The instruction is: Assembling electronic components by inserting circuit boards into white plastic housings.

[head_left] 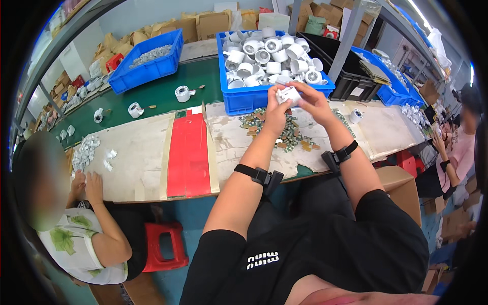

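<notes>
A white plastic housing (287,95) is held up between my two hands, over the near rim of a blue crate (249,96). My left hand (277,109) grips it from the left, fingers closed round it. From the right, my right hand (315,104) pinches it with thumb and fingers; part of the housing is hidden behind them. Heaped in the crate are similar white round housings (262,56), some with a slotted fan-like face. Below my hands lies a loose pile of small green circuit boards (290,134) with brown pieces among them.
White units (183,93) stand spaced along the green belt (162,76); another unit (356,116) stands right of my hands. A red strip (188,157) crosses the worktop. One co-worker (76,223) handles small white parts at left, another (457,147) works at right. A black crate (351,81) adjoins the blue one.
</notes>
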The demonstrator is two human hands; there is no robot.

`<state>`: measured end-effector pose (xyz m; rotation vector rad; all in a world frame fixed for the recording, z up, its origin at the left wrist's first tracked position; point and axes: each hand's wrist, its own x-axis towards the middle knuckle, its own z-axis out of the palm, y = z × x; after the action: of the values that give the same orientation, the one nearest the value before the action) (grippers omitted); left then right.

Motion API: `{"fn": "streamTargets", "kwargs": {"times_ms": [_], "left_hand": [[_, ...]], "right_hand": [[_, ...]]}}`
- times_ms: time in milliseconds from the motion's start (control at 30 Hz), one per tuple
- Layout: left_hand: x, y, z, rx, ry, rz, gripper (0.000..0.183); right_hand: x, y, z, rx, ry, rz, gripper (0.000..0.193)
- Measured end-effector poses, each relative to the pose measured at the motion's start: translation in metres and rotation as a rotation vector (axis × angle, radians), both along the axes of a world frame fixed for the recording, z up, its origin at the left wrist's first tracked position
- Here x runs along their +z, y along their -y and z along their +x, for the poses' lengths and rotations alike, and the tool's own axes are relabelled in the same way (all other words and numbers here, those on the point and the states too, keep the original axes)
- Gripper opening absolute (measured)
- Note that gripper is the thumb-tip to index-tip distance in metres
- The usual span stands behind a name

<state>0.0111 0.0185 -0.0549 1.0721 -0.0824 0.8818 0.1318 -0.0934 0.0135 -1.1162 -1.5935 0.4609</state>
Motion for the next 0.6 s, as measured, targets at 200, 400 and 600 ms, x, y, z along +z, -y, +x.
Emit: {"fn": "streamTargets", "kwargs": {"times_ms": [200,400,600], "left_hand": [[0.015,0.01,-0.007,0.036,-0.157,-0.024,0.038],[0.011,0.018,-0.01,0.153,-0.106,0.223,0.042],[0.012,0.02,-0.012,0.469,-0.194,0.631,0.048]], "right_hand": [[-0.007,-0.004,0.025,0.023,-0.045,-0.076,0.051],[-0.01,-0.01,0.036,0.054,-0.035,-0.111,0.056],[-0.031,-0.003,0.05,0.173,-0.225,-0.173,0.054]]}}
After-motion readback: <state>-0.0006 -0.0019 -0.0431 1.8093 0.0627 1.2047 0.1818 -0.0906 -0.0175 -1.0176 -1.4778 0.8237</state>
